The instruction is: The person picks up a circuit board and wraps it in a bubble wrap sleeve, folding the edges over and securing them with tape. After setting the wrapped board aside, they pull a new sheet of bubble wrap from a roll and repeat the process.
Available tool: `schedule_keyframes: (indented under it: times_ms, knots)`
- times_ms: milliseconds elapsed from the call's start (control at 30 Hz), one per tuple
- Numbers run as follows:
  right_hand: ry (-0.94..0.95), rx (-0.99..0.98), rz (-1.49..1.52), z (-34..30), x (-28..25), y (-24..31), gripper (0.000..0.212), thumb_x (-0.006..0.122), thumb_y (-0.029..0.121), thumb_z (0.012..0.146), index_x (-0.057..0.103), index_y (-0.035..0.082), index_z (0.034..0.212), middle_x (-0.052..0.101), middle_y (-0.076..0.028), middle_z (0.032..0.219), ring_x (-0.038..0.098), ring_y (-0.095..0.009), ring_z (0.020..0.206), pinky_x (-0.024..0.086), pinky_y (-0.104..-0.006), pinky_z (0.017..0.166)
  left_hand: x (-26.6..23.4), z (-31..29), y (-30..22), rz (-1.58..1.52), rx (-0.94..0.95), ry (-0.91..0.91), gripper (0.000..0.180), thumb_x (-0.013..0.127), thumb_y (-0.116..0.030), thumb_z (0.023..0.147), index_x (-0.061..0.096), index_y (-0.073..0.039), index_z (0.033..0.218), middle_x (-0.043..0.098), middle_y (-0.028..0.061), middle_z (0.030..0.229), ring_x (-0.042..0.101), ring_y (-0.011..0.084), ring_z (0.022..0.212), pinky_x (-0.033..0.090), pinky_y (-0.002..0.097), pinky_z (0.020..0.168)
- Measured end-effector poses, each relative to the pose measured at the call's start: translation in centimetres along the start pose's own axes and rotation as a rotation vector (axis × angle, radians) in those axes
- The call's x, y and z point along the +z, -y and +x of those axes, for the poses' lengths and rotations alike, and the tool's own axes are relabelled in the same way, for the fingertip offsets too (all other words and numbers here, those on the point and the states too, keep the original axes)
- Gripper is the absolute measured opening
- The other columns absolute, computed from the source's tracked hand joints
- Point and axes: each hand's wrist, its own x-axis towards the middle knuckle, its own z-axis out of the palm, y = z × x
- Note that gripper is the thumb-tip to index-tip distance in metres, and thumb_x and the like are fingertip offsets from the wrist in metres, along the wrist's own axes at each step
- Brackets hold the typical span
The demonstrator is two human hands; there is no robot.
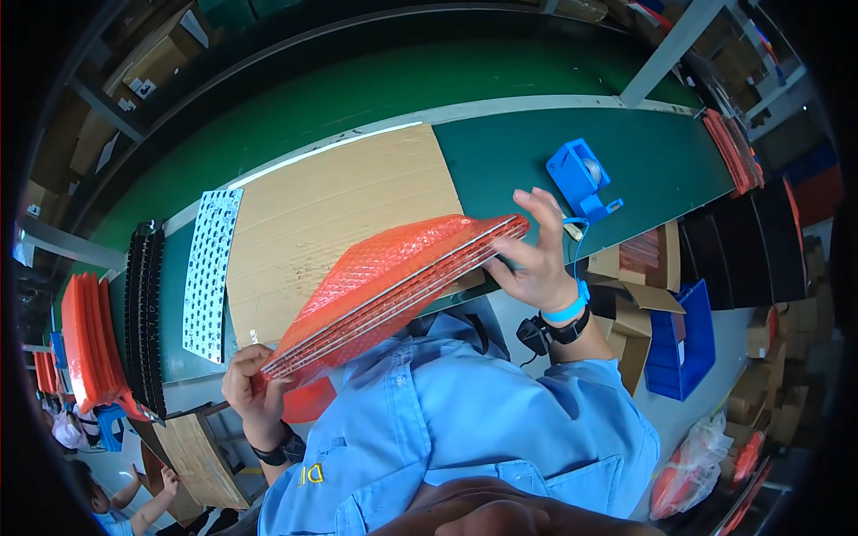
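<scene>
Left fingers (239,368) and right fingers (542,213) hold the red bubble-wrap stack (380,272) at opposite ends.

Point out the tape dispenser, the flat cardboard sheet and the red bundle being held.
Tape dispenser (575,186), head view: its blue body.
Cardboard sheet (340,204), head view: middle of its bare face.
Red bundle (384,261), head view: its bubble-wrap upper face.

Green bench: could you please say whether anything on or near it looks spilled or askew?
Nothing stands out: no spill shows; the cardboard sheet lies flat. The red bubble-wrap stack slants, but left hand and right hand support its ends.
</scene>
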Motion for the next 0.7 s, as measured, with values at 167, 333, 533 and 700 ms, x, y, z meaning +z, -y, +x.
schedule_keyframes:
  times_ms: [167,333,533,700]
  knots:
    - [0.061,-0.092,-0.160,0.2,-0.3,0.4,0.056,0.085,0.008,0.066,0.061,0.026,0.112,0.043,-0.017,0.141,0.051,-0.035,0.122,0.036,-0.0587,0.105,0.2,0.1,-0.2,0.014,-0.017,-0.013,0.038,0.083,-0.023,0.081,0.052,-0.001,0.085,0.065,0.0140,0.091,0.061,0.0182,0.082,0.048,0.0295,0.075]
    - [0.081,-0.158,-0.172,0.3,-0.4,0.1,0.054,0.085,0.009,0.067,0.060,0.021,0.113,0.044,-0.017,0.143,0.050,-0.037,0.124,0.037,-0.0566,0.105,0.2,-0.1,-0.1,0.009,-0.022,-0.028,0.039,0.084,-0.021,0.080,0.052,-0.001,0.085,0.065,0.0141,0.092,0.062,0.0188,0.082,0.049,0.0297,0.076]
    - [0.070,0.334,0.355,0.5,1.7,-0.7,0.050,0.085,0.012,0.073,0.060,0.010,0.116,0.054,-0.017,0.134,0.056,-0.034,0.120,0.042,-0.0472,0.105,-0.2,0.4,-0.2,0.009,-0.017,-0.013,0.037,0.084,-0.019,0.079,0.054,0.002,0.085,0.065,0.0147,0.092,0.063,0.0207,0.083,0.050,0.0306,0.075]
    - [0.629,0.456,0.674,1.8,0.8,-4.5,0.053,0.081,0.015,0.081,0.055,0.002,0.125,0.065,-0.013,0.117,0.062,-0.022,0.110,0.048,-0.0379,0.098,-1.1,1.1,-0.1,0.054,-0.015,-0.011,0.031,0.084,-0.013,0.074,0.060,0.000,0.087,0.070,0.0139,0.089,0.069,0.0270,0.079,0.052,0.0326,0.070]
